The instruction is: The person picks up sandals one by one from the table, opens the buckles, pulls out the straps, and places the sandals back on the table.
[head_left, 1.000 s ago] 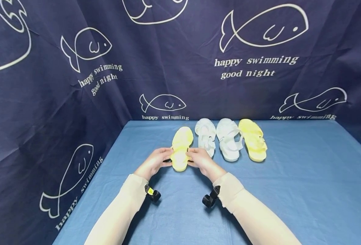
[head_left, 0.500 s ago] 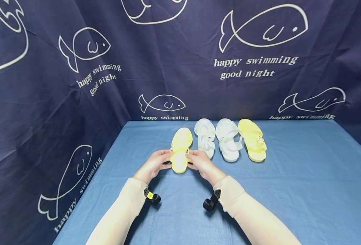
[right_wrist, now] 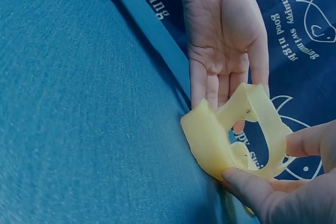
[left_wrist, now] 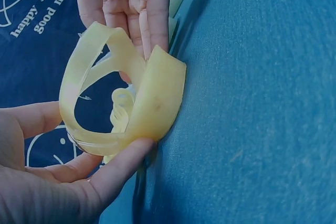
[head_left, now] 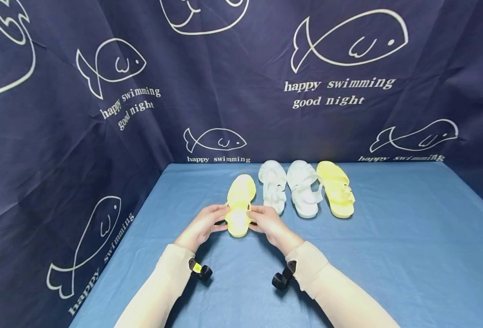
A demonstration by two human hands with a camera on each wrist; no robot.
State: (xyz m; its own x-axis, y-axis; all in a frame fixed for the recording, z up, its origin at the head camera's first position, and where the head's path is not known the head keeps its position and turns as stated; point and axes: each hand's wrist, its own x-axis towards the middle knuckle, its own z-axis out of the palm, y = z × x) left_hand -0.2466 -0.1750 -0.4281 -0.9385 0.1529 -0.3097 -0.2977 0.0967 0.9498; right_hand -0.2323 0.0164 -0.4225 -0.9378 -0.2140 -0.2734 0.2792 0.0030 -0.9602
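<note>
Leftmost first: navy backdrop with white fish outlines and "happy swimming good night" lettering, extending behind everything to far right. Next, cream left sleeve, small black device attached at cuff.

Then left hand, thumb and fingers pinching left side of held yellow sandal. In left wrist view, thumb at solid near end, fingers by strap loop.

Held yellow sandal: at centre, between both hands, over blue tablecloth; wider end away from person, narrower end nearer. Washed out by glare in head view. Cannot tell about contact with cloth.

Right hand mirroring the grip: right side pinched between thumb and fingers, confirmed in right wrist view. Cream right sleeve behind, also with black device at cuff.

Beyond, near backdrop, lying side by side: first white sandal, second white sandal, then resting yellow sandal. All three with rounded toes toward backdrop.
</note>
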